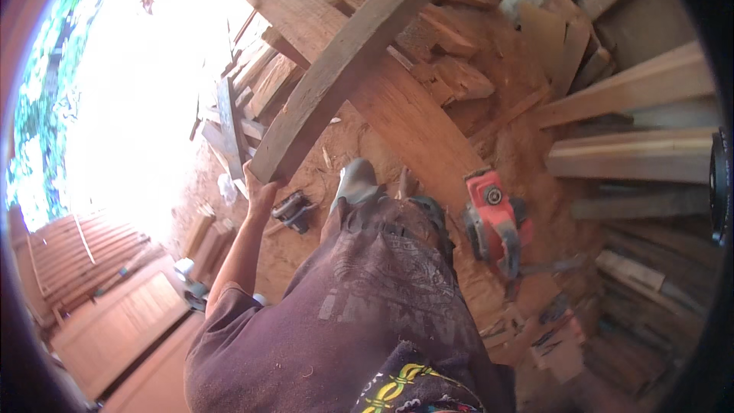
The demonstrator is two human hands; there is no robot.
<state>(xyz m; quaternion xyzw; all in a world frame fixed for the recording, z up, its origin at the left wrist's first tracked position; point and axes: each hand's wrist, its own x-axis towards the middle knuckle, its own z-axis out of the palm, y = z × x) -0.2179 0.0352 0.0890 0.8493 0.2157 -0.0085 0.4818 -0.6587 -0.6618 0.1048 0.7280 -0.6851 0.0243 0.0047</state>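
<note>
My left hand [262, 188] is closed around the near end of a thick, dark wooden beam [340, 69]. The beam slants away from me to the upper right and crosses over a wide, lighter plank [413, 118]. No part of my right hand shows. At the plank's near right end is a red and black power tool [495, 210] that looks like an electric planer. Below my left hand, a small dark tool [293, 210] lies on the ground; its kind is unclear.
Scrap wood [459, 76] is heaped beyond the plank on the dusty brown floor. Several timbers [627, 154] are stacked along the right side. Wooden panels [122, 321] stand at the lower left. Glare washes out the upper left.
</note>
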